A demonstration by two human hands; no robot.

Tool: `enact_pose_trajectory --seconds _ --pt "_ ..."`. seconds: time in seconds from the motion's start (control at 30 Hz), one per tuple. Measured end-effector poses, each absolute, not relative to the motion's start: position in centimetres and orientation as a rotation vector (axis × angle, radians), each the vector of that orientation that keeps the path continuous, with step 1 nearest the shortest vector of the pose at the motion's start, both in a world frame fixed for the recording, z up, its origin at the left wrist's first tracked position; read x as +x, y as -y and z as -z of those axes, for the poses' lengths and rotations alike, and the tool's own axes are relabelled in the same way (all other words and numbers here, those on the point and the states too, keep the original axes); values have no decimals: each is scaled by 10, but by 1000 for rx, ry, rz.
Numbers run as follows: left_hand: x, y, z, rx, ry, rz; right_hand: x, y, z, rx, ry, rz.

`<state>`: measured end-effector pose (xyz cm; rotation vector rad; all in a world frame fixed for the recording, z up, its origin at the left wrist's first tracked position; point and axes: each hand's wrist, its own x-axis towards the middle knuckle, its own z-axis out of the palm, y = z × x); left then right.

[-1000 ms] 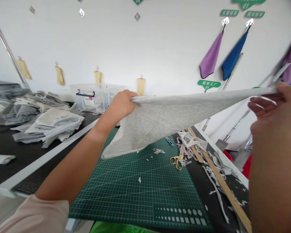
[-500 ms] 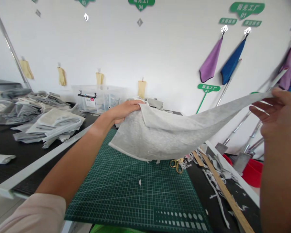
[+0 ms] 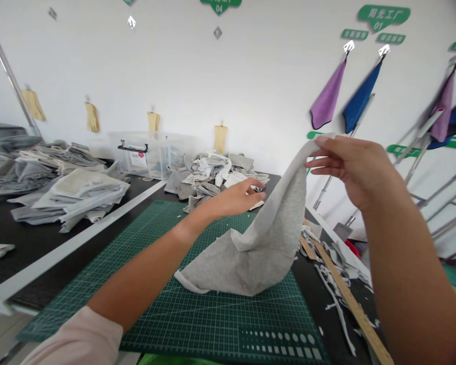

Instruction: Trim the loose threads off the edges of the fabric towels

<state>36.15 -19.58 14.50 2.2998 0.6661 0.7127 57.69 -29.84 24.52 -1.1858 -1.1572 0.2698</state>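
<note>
Left hand (image 3: 239, 196): bare, at the end of a forearm entering from 8 o'clock, short pale sleeve above the elbow; back of the hand uppermost, fingers loosely curled toward 3 o'clock, thumb and fingers apart – no grip to be seen. Right hand (image 3: 359, 165): bare, raised higher than the left, forearm rising from 4 o'clock, wrist bent so that the fingers point toward 9 o'clock; thumb and forefinger pinched on one end of the cloth, the other fingers extended. The two hands stand well apart from each other. Grey cloth (image 3: 264, 253): one piece, hanging from the right hand's pinch toward 7 o'clock, folded along its length, its lower part spread over the green cutting mat (image 3: 197, 329) – how much of it touches the mat cannot be told. Taken from the cloth's middle, the right hand lies at 2 o'clock and the left at 11, its fingertips near the cloth's upper length. Further items, from the same middle: heap of cloth pieces (image 3: 216, 167), 11 o'clock, beyond the left hand; stack of folded cloths (image 3: 79, 190), between 9 and 10; long wooden strip (image 3: 351, 294), between 3 and 4.
</note>
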Motion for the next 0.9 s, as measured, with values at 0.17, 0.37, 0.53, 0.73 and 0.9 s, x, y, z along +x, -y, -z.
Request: enact_pose_trajectory --seconds 0.17,0.37,0.53,0.73,0.9 --pt "392 241 -159 2241 -757 -1025 540 291 -229 -1267 1263 -403" --pt "391 231 -172 2328 -823 -1344 529 286 -210 -1210 1269 -570" --pt "378 207 -184 2324 -726 -1378 546 278 -201 -1154 1213 -438" --pt "365 191 -201 2054 -417 -1410 557 273 -168 -1107 1488 -873" --pt "357 192 -212 1899 -343 -1482 557 263 -130 -1105 1664 -1121"
